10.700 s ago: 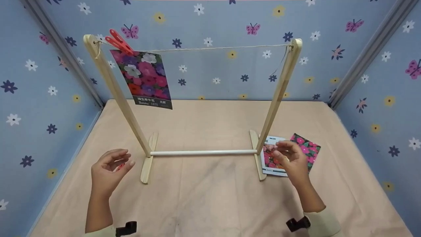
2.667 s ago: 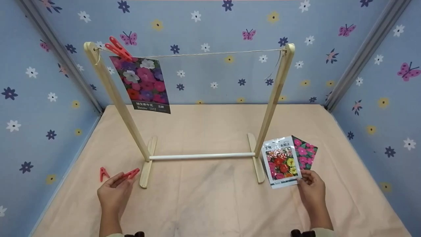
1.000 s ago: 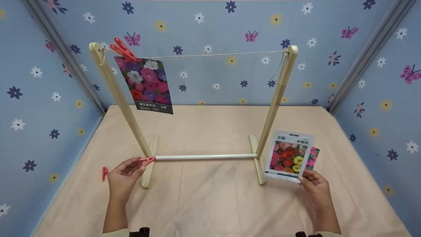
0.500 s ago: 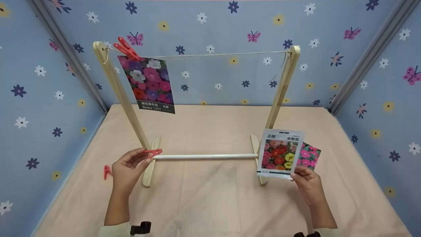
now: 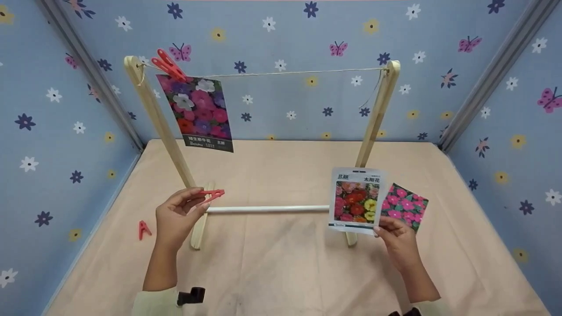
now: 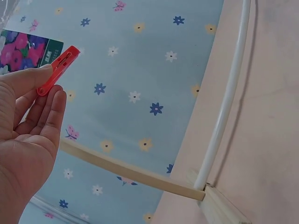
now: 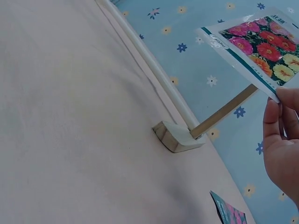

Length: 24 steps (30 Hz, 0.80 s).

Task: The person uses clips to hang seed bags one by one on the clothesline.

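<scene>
My left hand (image 5: 179, 217) pinches a red clothespin (image 5: 214, 194) between thumb and fingers, in front of the rack's left post. In the left wrist view the clothespin (image 6: 58, 70) points up and away from the fingertips. My right hand (image 5: 398, 241) grips the lower right corner of a white-edged seed packet (image 5: 356, 202) with red and yellow flowers. The packet is raised off the table, its front toward the head camera, covering the foot of the right post. At the right wrist view's edge, thumb and fingers pinch the packet's (image 7: 266, 46) corner.
A wooden rack holds a string (image 5: 281, 73) between two posts, with a white crossbar (image 5: 268, 209) below. A red clothespin (image 5: 168, 66) fixes a dark flower packet (image 5: 199, 112) at the string's left. Another clothespin (image 5: 144, 230) lies on the left; a pink-flower packet (image 5: 406, 205) lies on the right.
Since the earliest frame, the right hand has picked up the white-edged packet. Lately it has carried it left, uncovering the pink-flower packet, while the left hand has moved the clothespin right and up.
</scene>
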Tool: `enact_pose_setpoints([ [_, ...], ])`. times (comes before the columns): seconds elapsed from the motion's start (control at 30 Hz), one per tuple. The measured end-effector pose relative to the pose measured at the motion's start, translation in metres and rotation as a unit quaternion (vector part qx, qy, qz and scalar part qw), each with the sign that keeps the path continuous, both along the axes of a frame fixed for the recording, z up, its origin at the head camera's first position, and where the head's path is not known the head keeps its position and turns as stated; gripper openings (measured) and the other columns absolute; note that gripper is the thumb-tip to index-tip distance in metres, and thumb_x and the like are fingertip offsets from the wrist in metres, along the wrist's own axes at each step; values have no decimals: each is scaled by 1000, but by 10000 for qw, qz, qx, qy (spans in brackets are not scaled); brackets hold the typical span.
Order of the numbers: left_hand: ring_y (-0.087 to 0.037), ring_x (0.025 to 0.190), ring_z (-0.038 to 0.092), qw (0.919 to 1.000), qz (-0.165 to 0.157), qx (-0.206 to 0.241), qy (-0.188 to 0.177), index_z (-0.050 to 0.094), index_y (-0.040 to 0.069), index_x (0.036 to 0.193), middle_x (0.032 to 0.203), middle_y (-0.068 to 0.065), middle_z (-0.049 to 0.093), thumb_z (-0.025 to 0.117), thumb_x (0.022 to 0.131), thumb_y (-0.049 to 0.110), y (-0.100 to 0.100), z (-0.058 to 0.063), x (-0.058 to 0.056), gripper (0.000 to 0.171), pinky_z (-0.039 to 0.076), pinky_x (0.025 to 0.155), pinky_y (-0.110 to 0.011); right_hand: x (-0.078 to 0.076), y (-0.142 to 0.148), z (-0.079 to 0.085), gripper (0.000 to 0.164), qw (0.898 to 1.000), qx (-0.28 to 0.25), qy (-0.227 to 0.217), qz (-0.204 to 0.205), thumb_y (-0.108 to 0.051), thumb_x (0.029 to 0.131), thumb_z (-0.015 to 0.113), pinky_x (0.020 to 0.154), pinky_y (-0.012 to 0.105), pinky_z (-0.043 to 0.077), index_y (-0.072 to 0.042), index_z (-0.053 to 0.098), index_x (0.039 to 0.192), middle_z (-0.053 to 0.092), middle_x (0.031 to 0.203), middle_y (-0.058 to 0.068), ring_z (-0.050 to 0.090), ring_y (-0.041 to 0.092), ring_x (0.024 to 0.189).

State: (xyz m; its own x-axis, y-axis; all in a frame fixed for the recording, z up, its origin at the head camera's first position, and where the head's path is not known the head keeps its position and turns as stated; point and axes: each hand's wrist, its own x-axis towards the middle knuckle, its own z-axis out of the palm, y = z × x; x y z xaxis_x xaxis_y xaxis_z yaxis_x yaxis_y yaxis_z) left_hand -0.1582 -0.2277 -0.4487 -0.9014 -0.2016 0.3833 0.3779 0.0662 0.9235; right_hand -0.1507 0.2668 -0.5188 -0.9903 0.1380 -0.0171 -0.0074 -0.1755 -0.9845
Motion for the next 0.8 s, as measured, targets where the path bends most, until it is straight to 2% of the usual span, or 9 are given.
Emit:
enact_pose_setpoints([
  [0.33, -23, 99, 67, 9992, -270, 15, 279, 67, -11, 111, 113, -25, 61, 76, 76, -13, 9, 17, -9, 36, 52, 91, -31, -5, -14, 12, 20, 9993, 148, 240, 262, 11, 87, 65, 73, 24, 55, 15, 61, 107, 67, 94, 9, 59, 17, 80],
  [0.47, -23, 99, 67, 9980, -392, -117, 478, 66, -12, 111, 113, -26, 60, 76, 76, -13, 10, 23, -13, 36, 52, 90, -31, -10, -20, 17, 21, 9983, 83, 444, 370, 14, 86, 64, 71, 24, 55, 18, 59, 106, 68, 92, 9, 61, 17, 77],
  [0.63, -23, 99, 67, 9967, -407, -256, 654, 66, -11, 111, 113, -25, 60, 76, 76, -13, 10, 32, -16, 37, 52, 90, -31, -17, -30, 24, 21, 9971, 108, 580, 474, 13, 86, 65, 71, 25, 55, 18, 60, 106, 68, 92, 9, 61, 17, 78],
  [0.8, -23, 100, 67, 9964, -430, -278, 677, 66, -11, 112, 113, -25, 60, 76, 76, -13, 13, 44, -19, 37, 52, 90, -31, -22, -39, 32, 20, 9966, 110, 584, 564, 12, 86, 65, 72, 26, 55, 17, 61, 106, 68, 93, 10, 61, 19, 79],
])
